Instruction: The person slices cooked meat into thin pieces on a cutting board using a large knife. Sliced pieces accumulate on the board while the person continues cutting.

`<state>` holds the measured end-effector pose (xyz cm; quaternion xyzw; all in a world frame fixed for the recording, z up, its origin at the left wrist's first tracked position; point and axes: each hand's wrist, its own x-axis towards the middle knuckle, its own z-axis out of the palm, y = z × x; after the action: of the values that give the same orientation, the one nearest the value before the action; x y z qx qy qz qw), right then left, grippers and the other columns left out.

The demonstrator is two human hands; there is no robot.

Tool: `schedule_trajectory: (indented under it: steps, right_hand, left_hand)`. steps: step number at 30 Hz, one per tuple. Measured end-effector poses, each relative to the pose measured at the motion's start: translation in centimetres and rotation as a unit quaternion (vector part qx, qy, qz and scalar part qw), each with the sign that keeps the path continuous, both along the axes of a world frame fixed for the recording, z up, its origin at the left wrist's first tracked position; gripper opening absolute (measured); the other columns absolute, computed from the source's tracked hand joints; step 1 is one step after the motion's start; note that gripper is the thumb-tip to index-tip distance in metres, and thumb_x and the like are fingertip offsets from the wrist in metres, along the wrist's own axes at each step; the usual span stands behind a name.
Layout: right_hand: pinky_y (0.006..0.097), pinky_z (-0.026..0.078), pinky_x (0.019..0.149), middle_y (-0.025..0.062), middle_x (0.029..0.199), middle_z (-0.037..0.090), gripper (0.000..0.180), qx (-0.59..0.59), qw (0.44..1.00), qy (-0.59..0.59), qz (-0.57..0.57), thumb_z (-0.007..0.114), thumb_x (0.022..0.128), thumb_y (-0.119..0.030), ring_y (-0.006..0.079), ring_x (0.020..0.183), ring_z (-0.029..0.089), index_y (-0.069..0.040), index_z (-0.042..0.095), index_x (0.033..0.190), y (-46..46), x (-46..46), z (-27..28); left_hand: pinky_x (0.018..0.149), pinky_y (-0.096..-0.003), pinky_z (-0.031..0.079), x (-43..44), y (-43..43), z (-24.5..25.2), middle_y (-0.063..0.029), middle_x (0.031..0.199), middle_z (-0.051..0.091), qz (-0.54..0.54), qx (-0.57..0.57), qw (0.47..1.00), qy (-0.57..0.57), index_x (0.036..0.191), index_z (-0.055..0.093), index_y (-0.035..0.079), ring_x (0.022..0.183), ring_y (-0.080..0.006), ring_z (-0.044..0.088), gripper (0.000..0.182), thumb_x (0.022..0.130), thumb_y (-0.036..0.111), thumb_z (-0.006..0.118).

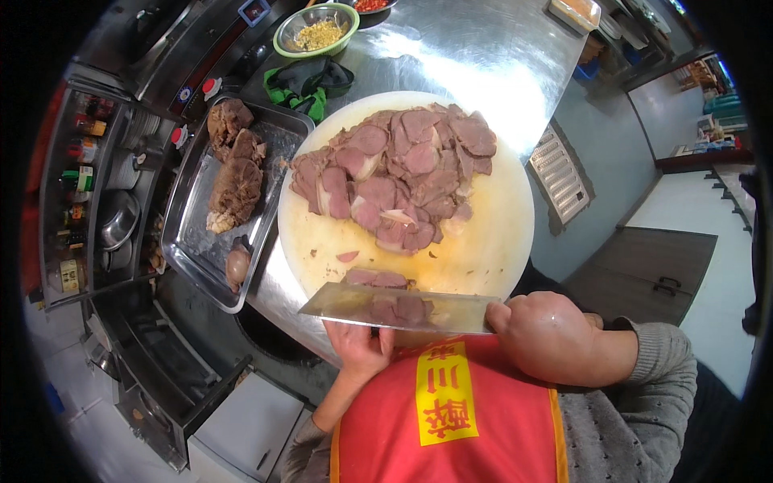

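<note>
My right hand (543, 332) is closed round the handle end of a broad cleaver (398, 307), whose blade lies level across the near edge of a round cutting board (501, 223). Just beyond the blade are a few cut pieces of cooked meat (377, 278). My left hand (360, 347) is at the board's near edge, its fingertips hidden behind the blade; whether it holds meat cannot be told. A large heap of sliced cooked meat (416, 163) covers the far part of the board, with small scraps between heap and blade.
Left of the board, a metal tray (181, 241) holds chunks of cooked meat (235, 187). Behind it lie a green and black cloth (311, 90) and a bowl of chopped yellow food (318, 35). A plastic container (575, 13) stands at the steel table's far right corner.
</note>
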<state>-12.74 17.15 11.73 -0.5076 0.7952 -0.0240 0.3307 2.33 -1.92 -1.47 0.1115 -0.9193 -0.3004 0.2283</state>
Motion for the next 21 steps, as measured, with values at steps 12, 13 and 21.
schedule_trajectory:
  steps: [12, 13, 21]
  right_hand:
    - [0.0339, 0.048, 0.05, 0.0095, 0.059, 0.058, 0.008, 0.059, 0.998, -0.034, -0.013, 0.053, 0.078, -0.011, 0.0242, 0.054, 0.061, -0.004, 0.05, 0.077, -1.0, -0.3, 0.3]
    - [0.0338, 0.048, 0.05, 0.0096, 0.059, 0.058, 0.008, 0.075, 0.996, -0.044, -0.016, 0.053, 0.079, -0.011, 0.0242, 0.055, 0.062, -0.004, 0.051, 0.077, -1.2, -0.4, 0.2]
    - [0.0372, 0.05, 0.051, 0.0138, 0.06, 0.059, 0.012, 0.12, 0.99, -0.074, 0.0, 0.051, 0.084, -0.011, 0.0283, 0.055, 0.063, -0.001, 0.055, 0.086, -2.3, -1.3, 0.1]
  left_hand:
    - [0.084, -0.0421, 0.045, -0.6, -0.7, 0.0, -0.0143, 0.092, 0.065, -0.016, 0.028, 0.999, -0.005, 0.08, 0.067, 0.004, 0.088, -0.0355, 0.06, 0.016, 0.074, 0.018, 0.061]
    - [0.084, -0.042, 0.045, -0.6, -0.7, 0.0, -0.0143, 0.091, 0.065, -0.016, 0.019, 1.0, -0.003, 0.08, 0.067, 0.004, 0.088, -0.0355, 0.06, 0.016, 0.075, 0.018, 0.061]
    - [0.085, -0.0427, 0.044, -0.9, -0.6, -0.3, -0.0151, 0.091, 0.066, -0.017, 0.017, 1.0, -0.018, 0.084, 0.069, 0.004, 0.089, -0.0362, 0.061, 0.021, 0.073, 0.021, 0.063]
